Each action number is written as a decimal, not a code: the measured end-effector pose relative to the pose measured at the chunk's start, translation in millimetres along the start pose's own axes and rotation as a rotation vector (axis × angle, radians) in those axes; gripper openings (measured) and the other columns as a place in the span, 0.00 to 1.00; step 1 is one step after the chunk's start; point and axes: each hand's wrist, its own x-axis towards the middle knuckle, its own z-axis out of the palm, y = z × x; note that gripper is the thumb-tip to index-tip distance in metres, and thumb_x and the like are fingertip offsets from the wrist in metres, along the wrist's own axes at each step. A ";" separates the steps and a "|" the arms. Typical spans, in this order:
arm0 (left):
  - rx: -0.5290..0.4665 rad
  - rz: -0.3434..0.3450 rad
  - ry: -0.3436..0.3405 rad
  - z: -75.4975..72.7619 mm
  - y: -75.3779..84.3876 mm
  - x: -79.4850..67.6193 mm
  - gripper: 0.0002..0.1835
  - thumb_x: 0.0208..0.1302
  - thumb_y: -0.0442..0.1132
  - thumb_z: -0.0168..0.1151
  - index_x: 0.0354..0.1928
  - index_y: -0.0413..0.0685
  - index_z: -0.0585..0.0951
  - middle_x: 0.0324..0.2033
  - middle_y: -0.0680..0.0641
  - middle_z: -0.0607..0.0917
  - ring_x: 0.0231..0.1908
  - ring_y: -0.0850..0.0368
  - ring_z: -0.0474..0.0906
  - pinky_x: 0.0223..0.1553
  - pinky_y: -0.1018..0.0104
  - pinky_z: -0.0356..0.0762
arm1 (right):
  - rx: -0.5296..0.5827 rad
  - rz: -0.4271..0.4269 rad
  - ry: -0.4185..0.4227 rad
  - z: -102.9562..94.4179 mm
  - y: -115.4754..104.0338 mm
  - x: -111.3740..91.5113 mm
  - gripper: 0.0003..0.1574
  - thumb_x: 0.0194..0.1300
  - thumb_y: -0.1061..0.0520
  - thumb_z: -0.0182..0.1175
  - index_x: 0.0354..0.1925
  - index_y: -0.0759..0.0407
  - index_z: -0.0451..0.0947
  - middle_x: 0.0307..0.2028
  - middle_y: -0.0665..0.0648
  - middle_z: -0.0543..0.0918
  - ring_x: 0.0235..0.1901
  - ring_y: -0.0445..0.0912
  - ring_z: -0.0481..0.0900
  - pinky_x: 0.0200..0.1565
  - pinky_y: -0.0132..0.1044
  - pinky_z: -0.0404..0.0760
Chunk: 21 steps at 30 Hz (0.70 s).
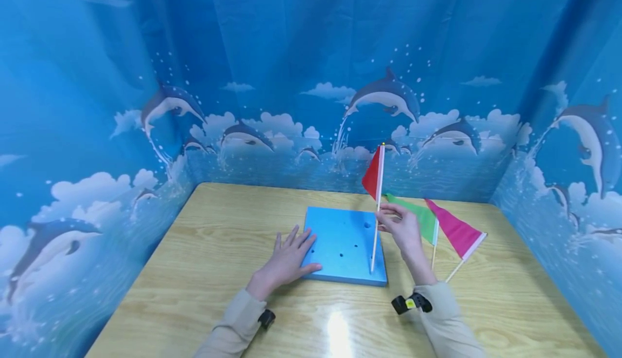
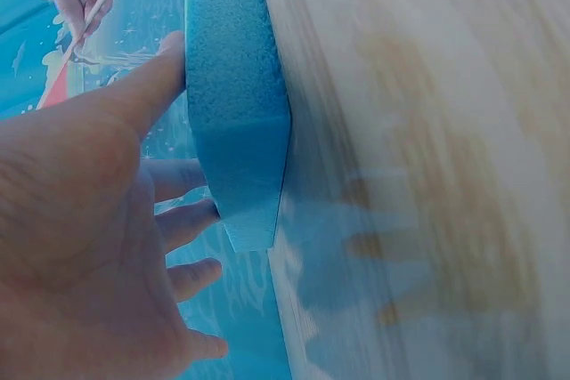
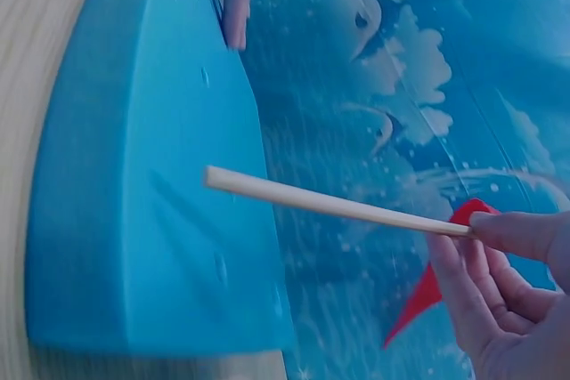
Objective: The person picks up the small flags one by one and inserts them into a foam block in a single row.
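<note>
A blue foam board (image 1: 335,239) with several small holes lies flat on the table. My left hand (image 1: 290,258) rests on its left edge with fingers spread and straight. My right hand (image 1: 400,228) pinches the wooden stick of a red flag (image 1: 373,174) between thumb and fingers, above the board's right side. The flag stands nearly upright, its cloth at the top. In the right wrist view the stick's bare lower end (image 3: 218,178) hangs over the board surface, apart from it, and casts a shadow there.
Right of the board lie a green flag (image 1: 423,217) and a pink flag (image 1: 457,231) on sticks, close by my right forearm. The wooden table (image 1: 194,271) meets a blue dolphin-print curtain (image 1: 291,77) at the back and sides.
</note>
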 end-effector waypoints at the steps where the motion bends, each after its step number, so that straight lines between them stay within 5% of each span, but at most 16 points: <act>1: 0.002 0.000 0.002 -0.3 0.2 -0.1 0.43 0.71 0.62 0.57 0.78 0.45 0.60 0.78 0.40 0.57 0.78 0.35 0.43 0.71 0.26 0.39 | 0.010 -0.005 0.003 4.6 -0.8 -0.2 0.22 0.69 0.66 0.63 0.58 0.75 0.76 0.37 0.53 0.84 0.30 0.34 0.84 0.38 0.32 0.87; 9: 0.016 -0.009 0.002 -2.4 3.5 -1.4 0.43 0.70 0.62 0.59 0.77 0.44 0.61 0.77 0.40 0.59 0.77 0.34 0.45 0.70 0.25 0.40 | 0.098 -0.113 0.013 46.1 -9.8 -2.0 0.20 0.67 0.64 0.66 0.55 0.70 0.79 0.38 0.55 0.83 0.29 0.36 0.84 0.37 0.33 0.87; 21: 0.081 -0.037 0.002 -1.0 5.5 -0.5 0.43 0.70 0.64 0.57 0.77 0.47 0.63 0.77 0.42 0.61 0.77 0.34 0.48 0.70 0.25 0.44 | 0.185 -0.265 -0.082 105.0 -16.2 -6.3 0.16 0.68 0.63 0.65 0.53 0.68 0.81 0.43 0.66 0.84 0.34 0.47 0.87 0.41 0.41 0.88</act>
